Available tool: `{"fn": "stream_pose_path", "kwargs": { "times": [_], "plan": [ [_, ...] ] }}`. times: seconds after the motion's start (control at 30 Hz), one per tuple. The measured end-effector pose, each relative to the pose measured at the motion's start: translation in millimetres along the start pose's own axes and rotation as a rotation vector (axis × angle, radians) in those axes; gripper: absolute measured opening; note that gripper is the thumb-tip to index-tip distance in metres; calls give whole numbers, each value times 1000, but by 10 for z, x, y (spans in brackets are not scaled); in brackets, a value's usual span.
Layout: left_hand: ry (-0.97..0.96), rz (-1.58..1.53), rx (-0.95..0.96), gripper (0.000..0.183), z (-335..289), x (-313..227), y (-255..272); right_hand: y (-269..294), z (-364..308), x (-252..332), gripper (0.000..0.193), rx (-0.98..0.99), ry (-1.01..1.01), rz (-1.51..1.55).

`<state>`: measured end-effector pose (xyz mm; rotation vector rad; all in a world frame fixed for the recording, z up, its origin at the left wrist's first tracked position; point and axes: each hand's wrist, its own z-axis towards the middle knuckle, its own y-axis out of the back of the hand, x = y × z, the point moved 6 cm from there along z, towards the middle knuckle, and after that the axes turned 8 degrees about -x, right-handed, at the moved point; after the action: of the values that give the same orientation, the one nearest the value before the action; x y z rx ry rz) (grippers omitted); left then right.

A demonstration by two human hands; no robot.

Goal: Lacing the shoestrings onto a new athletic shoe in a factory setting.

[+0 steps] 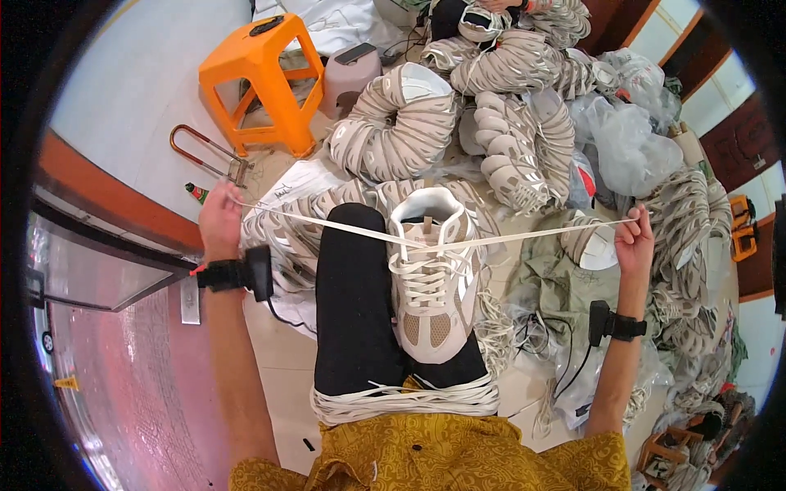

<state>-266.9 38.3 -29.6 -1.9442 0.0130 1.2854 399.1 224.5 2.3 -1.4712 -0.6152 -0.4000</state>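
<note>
A beige and white sneaker [424, 326] rests on my black-trousered thighs, its toe toward me and its collar opening away. White lace is threaded through its eyelets. Out to the left, my left hand [219, 217] is closed on one end of the shoelace [327, 222]. My right hand [636, 239], far to the right, pinches the other end. Both lengths run nearly straight from the top of the shoe's tongue to my hands. Across my lap lies a bundle of loose white laces [405, 403].
Stacked sneaker uppers [393, 123] lie in curved rows ahead and to the right. An orange stool [262, 74] stands at the far left, near a glass door [115, 258]. Clear plastic bags [630, 151] lie at right. Another person's hand [495, 4] shows at the top.
</note>
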Motion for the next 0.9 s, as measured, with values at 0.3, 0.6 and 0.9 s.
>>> {"fn": "stream_pose_path", "kwargs": {
  "times": [0.3, 0.6, 0.9],
  "plan": [
    [-547, 1076, 543, 9, -1552, 835, -1301, -1148, -226, -1014, 9, 281, 283, -1293],
    [-695, 1356, 643, 4, -1881, 1114, -1244, -2049, -874, -2334, 7, 966, 816, -1592],
    [-1206, 1552, 873, 7, -2236, 1188, -1452, -1854, -864, -2291, 6, 888, 806, -1556]
  ]
}}
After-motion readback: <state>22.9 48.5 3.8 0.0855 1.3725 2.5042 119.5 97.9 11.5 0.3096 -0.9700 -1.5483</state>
